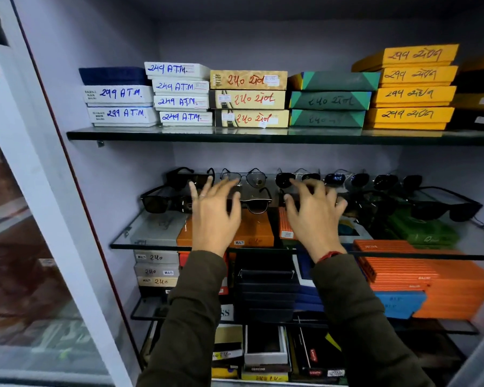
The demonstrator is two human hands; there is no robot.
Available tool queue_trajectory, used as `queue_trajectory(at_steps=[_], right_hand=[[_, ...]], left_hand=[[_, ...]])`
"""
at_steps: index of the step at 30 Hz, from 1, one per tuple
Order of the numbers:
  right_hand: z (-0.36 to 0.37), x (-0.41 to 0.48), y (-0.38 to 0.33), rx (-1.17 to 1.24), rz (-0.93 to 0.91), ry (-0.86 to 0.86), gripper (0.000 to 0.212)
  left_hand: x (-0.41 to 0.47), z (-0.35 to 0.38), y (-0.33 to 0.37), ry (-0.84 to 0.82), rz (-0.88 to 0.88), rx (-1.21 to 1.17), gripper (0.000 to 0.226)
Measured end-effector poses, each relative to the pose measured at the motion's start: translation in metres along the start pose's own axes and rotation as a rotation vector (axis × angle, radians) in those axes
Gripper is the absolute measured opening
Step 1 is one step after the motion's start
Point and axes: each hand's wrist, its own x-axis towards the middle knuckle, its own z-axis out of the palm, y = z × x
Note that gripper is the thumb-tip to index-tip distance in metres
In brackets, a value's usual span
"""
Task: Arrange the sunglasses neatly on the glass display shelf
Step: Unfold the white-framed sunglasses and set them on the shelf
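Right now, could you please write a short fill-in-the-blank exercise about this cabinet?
1. Both hands, left hand and right hand, are ____, holding nothing.
2. The sunglasses lie on a ____ shelf.
3. The stack of yellow boxes stands on the ____ shelf.

Missing words: open; glass; top

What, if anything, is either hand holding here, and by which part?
Nothing. The left hand and right hand hover with fingers spread above the sunglasses on the glass shelf, gripping no pair.
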Motion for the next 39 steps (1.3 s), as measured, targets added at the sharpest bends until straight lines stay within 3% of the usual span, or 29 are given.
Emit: queue_trajectory(at_steps=[3, 6, 13, 19, 25, 29, 39], right_hand=[[-0.001, -0.001, 0.011, -0.029, 0.054, -0.286, 0.054], [-0.003, -0.005, 0.023, -0.043, 0.007, -0.391, 0.056], [-0.013, -0.004, 0.032, -0.015, -0.029, -0.413, 0.056], [-0.030, -0.006, 0.053, 0.026, 0.003, -0.178, 0.058], [-0.049, -0.002, 0.114, -0.080, 0.179, -0.352, 0.060], [-0.048, 0.000, 0.123, -0.112, 0.126, -0.396, 0.062], [-0.056, 0.001, 0.131, -0.094, 0.085, -0.401, 0.062]], left_hand=[[-0.001, 0.005, 0.002, -0.357, 0.043, 0.160, 0.052], [-0.005, 0.010, 0.001, -0.505, 0.027, 0.130, 0.054], [-0.004, 0.005, 0.009, -0.491, 0.003, 0.086, 0.051], [-0.003, 0.004, 0.018, -0.456, -0.025, 0.086, 0.053], [-0.008, 0.021, 0.066, -0.449, 0.113, 0.062, 0.057], [-0.009, 0.047, 0.098, -0.532, 0.234, 0.131, 0.059], [-0.005, 0.045, 0.100, -0.588, 0.218, 0.245, 0.062]])
